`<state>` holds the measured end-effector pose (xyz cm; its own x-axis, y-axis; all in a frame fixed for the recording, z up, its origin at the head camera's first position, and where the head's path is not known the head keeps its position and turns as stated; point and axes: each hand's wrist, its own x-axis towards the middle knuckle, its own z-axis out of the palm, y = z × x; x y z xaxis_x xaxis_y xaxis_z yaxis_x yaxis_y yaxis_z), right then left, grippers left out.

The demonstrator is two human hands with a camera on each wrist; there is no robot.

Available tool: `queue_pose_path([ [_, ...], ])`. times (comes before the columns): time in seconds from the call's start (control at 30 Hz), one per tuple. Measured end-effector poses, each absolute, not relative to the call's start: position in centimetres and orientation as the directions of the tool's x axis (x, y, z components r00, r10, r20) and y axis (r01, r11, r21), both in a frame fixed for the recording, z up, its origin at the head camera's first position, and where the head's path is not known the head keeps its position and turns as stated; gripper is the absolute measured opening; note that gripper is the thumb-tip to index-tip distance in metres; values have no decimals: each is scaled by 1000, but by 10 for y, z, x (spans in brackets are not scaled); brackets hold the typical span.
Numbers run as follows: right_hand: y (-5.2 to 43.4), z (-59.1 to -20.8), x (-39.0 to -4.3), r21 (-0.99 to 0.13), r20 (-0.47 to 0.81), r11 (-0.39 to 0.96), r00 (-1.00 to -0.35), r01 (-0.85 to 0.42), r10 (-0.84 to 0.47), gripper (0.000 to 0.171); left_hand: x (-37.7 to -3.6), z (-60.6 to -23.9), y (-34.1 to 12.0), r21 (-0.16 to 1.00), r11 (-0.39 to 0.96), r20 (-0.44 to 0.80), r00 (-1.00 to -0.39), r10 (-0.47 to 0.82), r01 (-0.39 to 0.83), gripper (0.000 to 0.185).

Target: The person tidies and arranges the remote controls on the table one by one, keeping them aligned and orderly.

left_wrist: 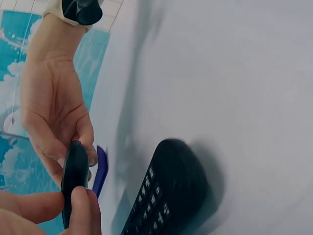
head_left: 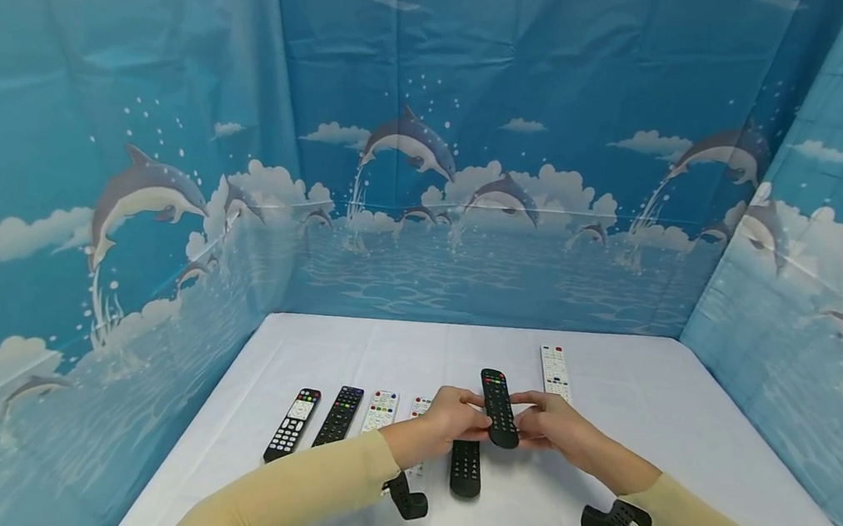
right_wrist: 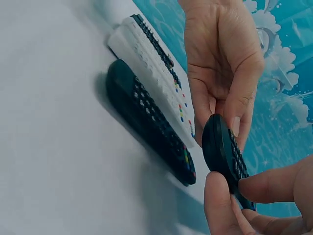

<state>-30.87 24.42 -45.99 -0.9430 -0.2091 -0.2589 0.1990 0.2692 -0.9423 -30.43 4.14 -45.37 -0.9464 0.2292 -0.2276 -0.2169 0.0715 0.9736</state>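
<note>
Above the table, my left hand (head_left: 447, 421) and my right hand (head_left: 556, 427) pinch a black remote control (head_left: 499, 408) from its two sides. It is tilted, its buttons facing up and its far end leaning left. The right wrist view shows the fingertips of both hands on this remote (right_wrist: 220, 147), clear of the tabletop. A second black remote (head_left: 465, 474) lies on the table just below; its far end is hidden by my left hand in the head view. Beside my left wrist is a white remote (head_left: 420, 407), partly covered by that hand.
Left of my hands, a black-and-white remote (head_left: 292, 425), a black remote (head_left: 339, 416) and a white remote (head_left: 381, 410) lie in a row on the white tablecloth (head_left: 629, 381). Another white remote (head_left: 555, 371) lies behind my right hand. Dolphin-print curtains (head_left: 495, 278) surround the table.
</note>
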Motion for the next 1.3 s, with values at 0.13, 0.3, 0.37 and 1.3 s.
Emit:
queue_pose_path([
  [0.13,252,-460,-294,-940,-262,278,-941,199,-214,61,-292,-454,48,975,107,-216,-946,243,-196,33],
  [0.3,261,-471,-277,-934,-287,281,-932,221,-221,64,-275,-459,56,964,160,-245,-941,235,-211,31],
  [0.37,264,-477,-270,-928,-316,274,-923,252,-222,64,-269,-461,59,957,179,-267,-935,236,-228,31],
  [1.3,259,-497,-257,-906,-257,386,-951,176,-170,71,-251,-448,68,916,131,-401,-883,245,-380,37],
])
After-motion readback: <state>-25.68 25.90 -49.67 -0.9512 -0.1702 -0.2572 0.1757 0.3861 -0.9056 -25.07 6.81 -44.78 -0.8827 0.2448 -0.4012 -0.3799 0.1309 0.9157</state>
